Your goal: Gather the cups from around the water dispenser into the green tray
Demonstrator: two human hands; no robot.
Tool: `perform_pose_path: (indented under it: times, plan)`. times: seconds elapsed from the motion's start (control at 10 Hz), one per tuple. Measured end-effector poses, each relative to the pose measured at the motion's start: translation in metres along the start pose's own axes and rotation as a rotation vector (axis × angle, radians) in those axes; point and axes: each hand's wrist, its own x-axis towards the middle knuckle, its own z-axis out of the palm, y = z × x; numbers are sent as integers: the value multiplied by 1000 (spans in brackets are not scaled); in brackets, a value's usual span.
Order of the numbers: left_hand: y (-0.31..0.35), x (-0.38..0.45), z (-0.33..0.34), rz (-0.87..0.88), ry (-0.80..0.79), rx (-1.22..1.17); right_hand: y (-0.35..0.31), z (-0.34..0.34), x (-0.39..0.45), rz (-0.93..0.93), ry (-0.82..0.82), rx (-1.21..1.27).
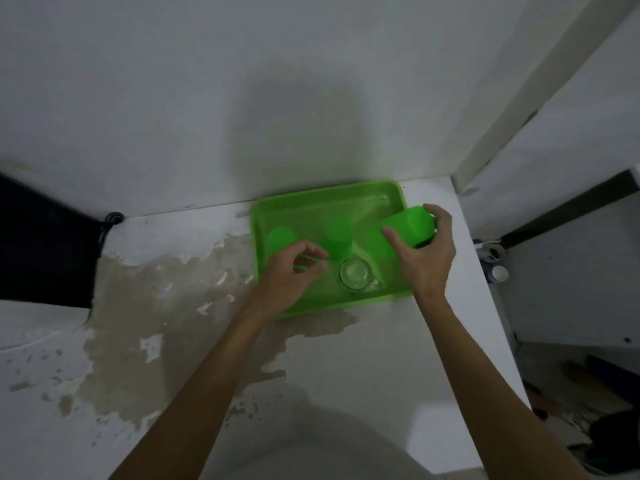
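A bright green tray (325, 199) lies on the white counter against the wall. Inside it stand two upside-down green cups (280, 239) (337, 237) and a clear glass mug (354, 271) near the front. My right hand (424, 254) is shut on another green cup (410, 225), tilted on its side over the tray's right part. A further green cup (375, 245) sits just below that one. My left hand (294, 275) hovers over the tray's front left, fingers curled and apart, holding nothing.
The counter (398, 341) carries a large brownish wet stain (166, 299) left of and in front of the tray. A dark object (41, 244) with a cord sits at the left. The counter's right edge drops to a floor with small round containers (495, 261).
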Motion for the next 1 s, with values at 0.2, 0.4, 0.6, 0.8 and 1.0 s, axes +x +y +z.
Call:
perform_pose_path:
  times: [0.2, 0.4, 0.6, 0.8, 1.0]
  plan:
    - [-5, 25, 13, -65, 13, 15, 31, 24, 27, -112, -166, -274]
    - [-16, 30, 14, -115, 0, 36, 55, 36, 30, -127, -286, -432]
    - [-19, 26, 6, -104, 40, 6, 50, 31, 28, -95, -297, -411]
    - [-6, 2, -14, -32, 68, -6, 15, 20, 8, -84, -195, -378]
    - [10, -31, -49, 95, 159, -13, -48, 20, -18, -162, -215, -209]
